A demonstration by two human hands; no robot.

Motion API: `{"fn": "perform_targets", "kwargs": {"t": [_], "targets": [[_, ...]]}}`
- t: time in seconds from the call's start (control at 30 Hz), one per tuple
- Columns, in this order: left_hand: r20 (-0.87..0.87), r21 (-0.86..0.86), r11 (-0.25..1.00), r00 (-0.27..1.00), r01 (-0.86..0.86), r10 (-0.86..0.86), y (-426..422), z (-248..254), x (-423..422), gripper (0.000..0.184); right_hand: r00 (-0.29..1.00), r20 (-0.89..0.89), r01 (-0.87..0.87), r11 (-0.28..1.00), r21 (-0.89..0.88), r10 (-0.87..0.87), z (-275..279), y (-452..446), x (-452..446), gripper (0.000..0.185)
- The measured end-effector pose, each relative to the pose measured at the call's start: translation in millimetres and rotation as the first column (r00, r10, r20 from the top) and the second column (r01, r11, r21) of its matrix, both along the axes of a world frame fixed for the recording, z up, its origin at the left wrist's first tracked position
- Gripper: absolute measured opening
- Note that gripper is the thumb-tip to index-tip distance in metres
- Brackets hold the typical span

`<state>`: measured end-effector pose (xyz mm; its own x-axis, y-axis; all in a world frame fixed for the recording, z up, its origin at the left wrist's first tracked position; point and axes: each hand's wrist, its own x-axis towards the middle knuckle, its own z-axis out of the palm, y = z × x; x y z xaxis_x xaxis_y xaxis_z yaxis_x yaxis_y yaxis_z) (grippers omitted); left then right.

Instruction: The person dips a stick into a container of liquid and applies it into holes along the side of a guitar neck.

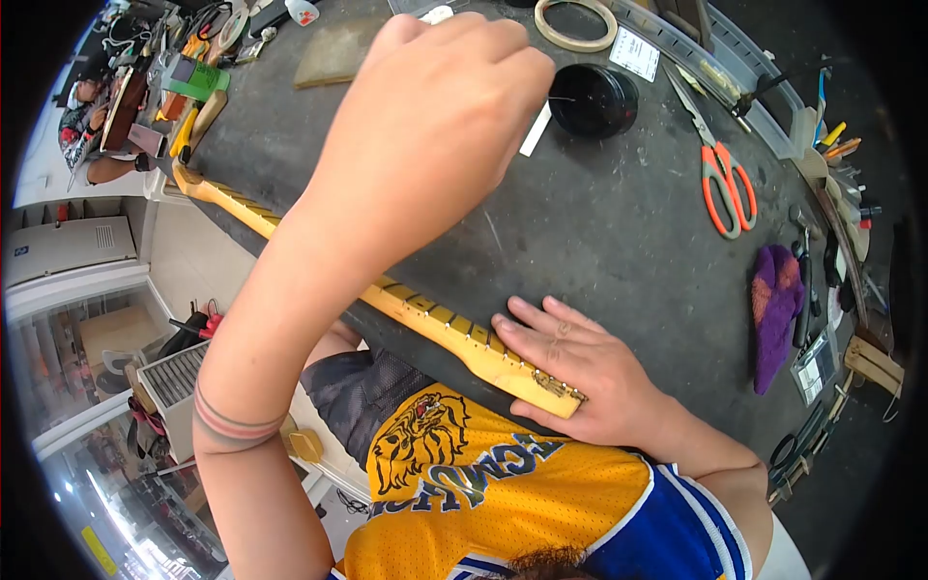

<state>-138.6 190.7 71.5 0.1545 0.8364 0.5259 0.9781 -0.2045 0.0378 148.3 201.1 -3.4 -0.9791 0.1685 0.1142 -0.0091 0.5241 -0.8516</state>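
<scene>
My left hand (445, 87) is raised over the workbench (483, 232), curled closed with its back to the camera; whatever it may hold is hidden. My right hand (580, 362) lies with fingers spread over the near end of a yellow guitar neck (445, 327), its fingertips on the dark bench top. Frets and dark inlays show along the neck, which runs diagonally to the upper left, partly behind my left forearm. A white strip (535, 131) and a round black container (593, 101) are just right of my left hand.
Orange-handled scissors (727, 188), a purple cloth (776, 319) and a tape roll (576, 21) are on the right side. Clear trays (759, 92) and tools line that edge. A flat block (336, 53) and a green box (195, 77) stand at upper left. Another person (82, 130) is at far left.
</scene>
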Motion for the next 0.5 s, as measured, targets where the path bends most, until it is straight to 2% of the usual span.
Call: {"fn": "perform_targets", "kwargs": {"t": [0.1,0.5], "targets": [[-0.119,-0.053,0.998,0.993,0.017,-0.023,18,-16,-6,0.013,1.0,0.023,-0.004,1.0,-0.027,0.005,0,1,0,0.083],[-0.088,-0.059,0.997,0.995,0.043,-0.048,35,-39,-4,0.009,0.998,0.064,-0.01,0.997,-0.074,0.015,1,5,-1,0.082]]}}
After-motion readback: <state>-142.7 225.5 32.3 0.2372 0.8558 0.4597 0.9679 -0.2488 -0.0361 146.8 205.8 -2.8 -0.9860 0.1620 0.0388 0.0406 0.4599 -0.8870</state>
